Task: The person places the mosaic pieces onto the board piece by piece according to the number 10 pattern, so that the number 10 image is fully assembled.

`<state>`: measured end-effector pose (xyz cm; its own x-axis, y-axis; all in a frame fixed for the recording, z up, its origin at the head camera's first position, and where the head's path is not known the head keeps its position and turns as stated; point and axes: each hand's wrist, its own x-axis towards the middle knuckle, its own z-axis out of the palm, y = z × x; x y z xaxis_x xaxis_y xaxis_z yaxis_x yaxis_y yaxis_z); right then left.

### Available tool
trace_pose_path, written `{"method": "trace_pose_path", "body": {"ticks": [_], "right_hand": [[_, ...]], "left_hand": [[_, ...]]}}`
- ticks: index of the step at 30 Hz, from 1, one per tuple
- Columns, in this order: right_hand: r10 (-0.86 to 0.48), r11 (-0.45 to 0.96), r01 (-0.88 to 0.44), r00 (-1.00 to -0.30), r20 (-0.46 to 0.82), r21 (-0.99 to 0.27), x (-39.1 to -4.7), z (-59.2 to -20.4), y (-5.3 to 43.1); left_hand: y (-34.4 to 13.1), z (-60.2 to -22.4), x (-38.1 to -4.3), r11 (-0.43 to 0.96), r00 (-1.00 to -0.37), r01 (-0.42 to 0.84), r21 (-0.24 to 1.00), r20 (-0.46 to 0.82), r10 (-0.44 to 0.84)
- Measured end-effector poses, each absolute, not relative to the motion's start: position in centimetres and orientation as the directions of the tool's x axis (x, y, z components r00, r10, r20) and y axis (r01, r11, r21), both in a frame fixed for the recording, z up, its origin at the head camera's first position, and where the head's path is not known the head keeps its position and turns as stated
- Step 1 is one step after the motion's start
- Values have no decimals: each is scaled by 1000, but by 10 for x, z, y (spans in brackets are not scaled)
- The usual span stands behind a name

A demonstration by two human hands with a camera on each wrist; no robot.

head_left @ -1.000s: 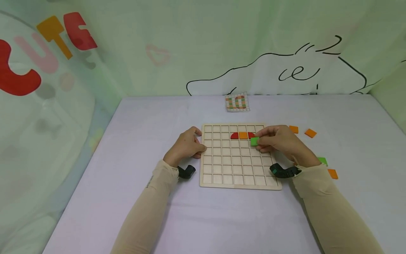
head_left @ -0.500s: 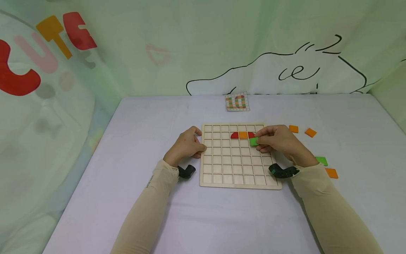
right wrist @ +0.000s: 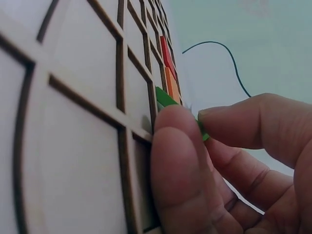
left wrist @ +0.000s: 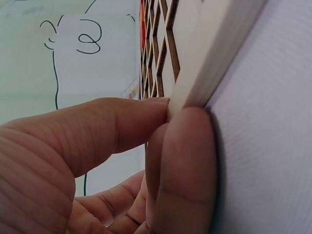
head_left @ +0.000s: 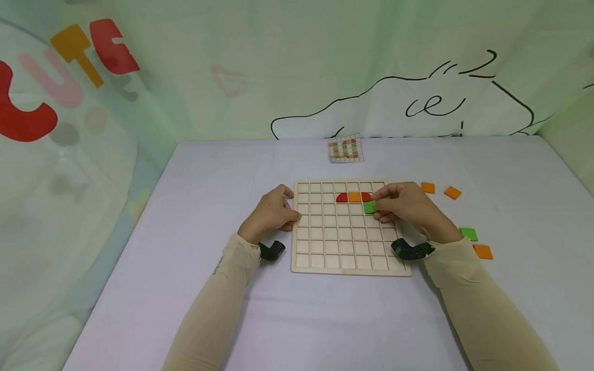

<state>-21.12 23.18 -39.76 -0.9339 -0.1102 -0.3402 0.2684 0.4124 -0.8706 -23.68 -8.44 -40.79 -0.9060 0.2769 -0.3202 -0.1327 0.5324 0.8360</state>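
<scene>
A wooden grid board (head_left: 331, 247) lies flat on the table. My left hand (head_left: 270, 212) grips its left edge; in the left wrist view the thumb (left wrist: 131, 122) rests on the frame's top and a finger (left wrist: 187, 156) lies against its side. My right hand (head_left: 408, 206) pinches a green square tile (head_left: 369, 207) between thumb and fingers over the board's right part. In the right wrist view this tile (right wrist: 165, 97) tilts, one edge down at a cell. In the row behind it sit a red rounded piece (head_left: 342, 198), an orange square (head_left: 355, 197) and another red piece (head_left: 366, 197), partly hidden by fingers.
Two orange tiles (head_left: 428, 187) lie right of the board at the back. Nearer, by my right wrist, are a green tile (head_left: 468, 234) and an orange tile (head_left: 483, 251). A small coloured pattern card (head_left: 346, 148) lies behind the board, close to the printed curtain (head_left: 209, 103).
The green tile in my right hand has shifted slightly left over its cell. My left hand stays at the board's edge. The whole view has drifted a little.
</scene>
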Motion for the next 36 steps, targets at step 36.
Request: {"method": "trace_pose_path", "body": {"ticks": [36], "right_hand": [[-12, 777, 248, -913, -407, -579, -200, -380, 302]], "left_hand": [[-83, -403, -233, 544, -905, -133, 828, -326, 275]]}}
